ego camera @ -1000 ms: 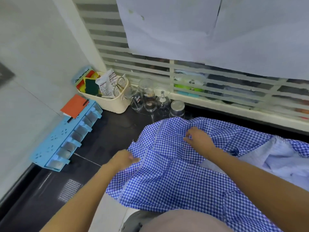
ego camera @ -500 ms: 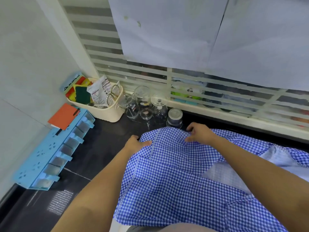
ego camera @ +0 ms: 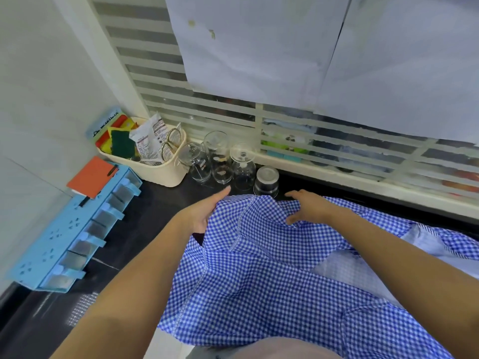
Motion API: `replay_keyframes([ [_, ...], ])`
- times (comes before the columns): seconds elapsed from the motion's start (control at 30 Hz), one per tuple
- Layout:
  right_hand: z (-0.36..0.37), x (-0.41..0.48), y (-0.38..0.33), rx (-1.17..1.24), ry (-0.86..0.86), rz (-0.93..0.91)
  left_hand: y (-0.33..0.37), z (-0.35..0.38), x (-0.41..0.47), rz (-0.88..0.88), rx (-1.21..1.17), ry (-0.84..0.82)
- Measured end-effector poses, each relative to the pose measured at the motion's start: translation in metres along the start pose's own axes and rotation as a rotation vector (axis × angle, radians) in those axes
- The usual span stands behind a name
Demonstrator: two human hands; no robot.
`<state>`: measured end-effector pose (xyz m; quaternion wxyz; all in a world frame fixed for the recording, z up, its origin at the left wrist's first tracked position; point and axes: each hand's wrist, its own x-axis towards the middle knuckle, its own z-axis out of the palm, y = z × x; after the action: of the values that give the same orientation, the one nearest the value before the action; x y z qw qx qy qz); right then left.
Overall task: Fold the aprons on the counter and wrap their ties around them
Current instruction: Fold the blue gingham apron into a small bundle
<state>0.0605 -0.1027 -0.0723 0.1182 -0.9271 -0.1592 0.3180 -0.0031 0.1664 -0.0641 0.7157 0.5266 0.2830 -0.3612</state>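
Observation:
A blue-and-white checked apron (ego camera: pixel 259 275) lies spread and rumpled on the black counter (ego camera: pixel 153 208), its near part hanging over the front edge. My left hand (ego camera: pixel 203 215) lies with straight fingers along the apron's far left corner; the cloth covers its thumb side. My right hand (ego camera: pixel 308 207) rests on the far edge with fingers spread over a bunched fold. A pale blue striped apron (ego camera: pixel 425 239) lies partly under the checked one at the right. No ties can be made out.
Several upturned glasses (ego camera: pixel 220 161) and a small jar (ego camera: pixel 267 181) stand just beyond the apron's far edge. A cream basket (ego camera: pixel 160 169) of sponges and packets sits in the corner. Along the left wall lie a blue drawer rack (ego camera: pixel 70 242) and an orange notebook (ego camera: pixel 90 177).
Both hands carried the apron's far edge away from me toward the glasses. Their fingers, pinched on the cloth before, are now straightened out.

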Motion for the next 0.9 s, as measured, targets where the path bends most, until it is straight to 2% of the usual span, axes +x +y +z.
replay_keyframes([
  [0.07,0.002,0.001,0.001,-0.050,-0.033,0.016,0.008,0.001,-0.008,0.064,0.036,0.021],
  [0.13,0.002,0.003,0.005,-0.111,-0.001,0.017,0.021,-0.004,-0.020,0.201,0.116,0.084],
  [0.2,-0.002,0.006,0.008,-0.146,0.141,0.036,0.034,-0.011,-0.035,0.345,0.242,0.142],
  [0.33,-0.028,0.005,0.002,-0.058,0.414,0.081,0.053,-0.022,-0.056,0.515,0.432,0.267],
  [0.53,-0.044,0.005,0.002,0.148,0.658,0.115,0.070,-0.030,-0.036,0.717,0.497,0.483],
  [0.6,-0.031,-0.002,0.001,0.215,0.701,0.077,0.061,-0.036,-0.023,0.699,0.500,0.544],
  [0.67,-0.012,-0.013,-0.004,0.215,0.687,0.001,0.041,-0.047,-0.013,0.549,0.625,0.638],
  [0.77,0.030,-0.023,-0.011,0.104,0.427,-0.076,0.000,-0.063,-0.005,0.268,0.932,0.753],
  [0.83,0.056,-0.026,-0.010,0.068,0.327,-0.084,-0.029,-0.062,-0.001,0.213,0.965,0.740],
  [0.9,0.075,-0.028,-0.008,0.060,0.312,-0.066,-0.052,-0.061,0.010,0.158,0.935,0.727],
])
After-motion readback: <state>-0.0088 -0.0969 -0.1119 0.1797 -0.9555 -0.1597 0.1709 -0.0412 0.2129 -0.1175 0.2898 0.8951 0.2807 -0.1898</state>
